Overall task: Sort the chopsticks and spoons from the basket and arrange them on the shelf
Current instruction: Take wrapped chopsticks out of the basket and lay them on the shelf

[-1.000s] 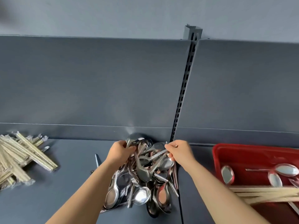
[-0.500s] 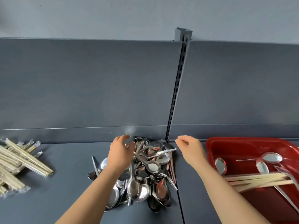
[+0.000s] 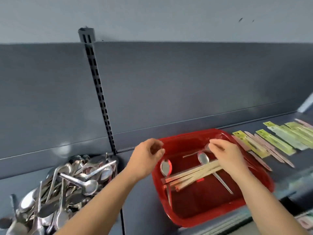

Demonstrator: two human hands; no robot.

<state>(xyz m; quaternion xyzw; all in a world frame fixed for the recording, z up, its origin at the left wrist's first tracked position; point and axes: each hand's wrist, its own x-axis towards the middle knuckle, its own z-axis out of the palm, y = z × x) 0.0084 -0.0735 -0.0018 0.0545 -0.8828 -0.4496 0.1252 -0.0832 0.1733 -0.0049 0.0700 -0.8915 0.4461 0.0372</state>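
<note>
A red basket [image 3: 211,216] stands on the grey shelf [image 3: 138,209]. In it lie a bundle of wooden chopsticks [image 3: 191,175] and three metal spoons, one at the left [image 3: 166,167], one in the middle [image 3: 204,159] and one at the back [image 3: 193,154]. My right hand [image 3: 227,155] is over the basket, its fingers curled down round the bowl of the back spoon. My left hand [image 3: 147,156] hovers at the basket's left rim, loosely curled and holding nothing. A pile of several metal spoons [image 3: 71,180] lies on the shelf to the left.
Several paper-wrapped chopsticks [image 3: 277,143], green and pink, lie in a row on the shelf right of the basket. A slotted upright [image 3: 100,92] runs up the grey back panel between the spoon pile and the basket. The shelf's front edge is close below the basket.
The view has swung right; both hands left the spoon pile and moved to the red basket. My right hand has come down on a spoon in it. The chopstick pile at far left is out of view.
</note>
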